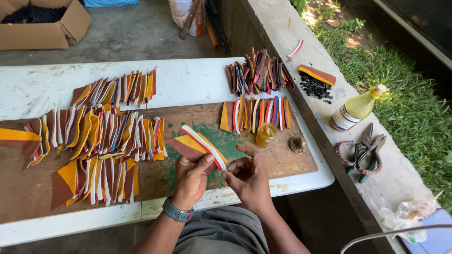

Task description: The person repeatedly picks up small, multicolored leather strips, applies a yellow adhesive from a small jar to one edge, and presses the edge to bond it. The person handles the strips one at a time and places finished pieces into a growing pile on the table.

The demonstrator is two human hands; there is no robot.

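My left hand (190,178) grips a brown and yellow leather-like piece (188,146) with a white and red strip (203,146) lying along its edge. The thumb presses on the piece near the strip's lower end. My right hand (247,176) is beside it, fingertips pinching the strip's lower end. Both hands hover above a brown board (292,160) with a green stain, on a white table (197,80). A grey watch sits on my left wrist.
Rows of overlapping coloured strips (103,136) cover the board's left; more rows (256,115) and a heap (259,70) lie at the back right. A small glue jar (265,135) stands near my right hand. A bottle (355,109) and pliers (367,150) rest on the concrete ledge.
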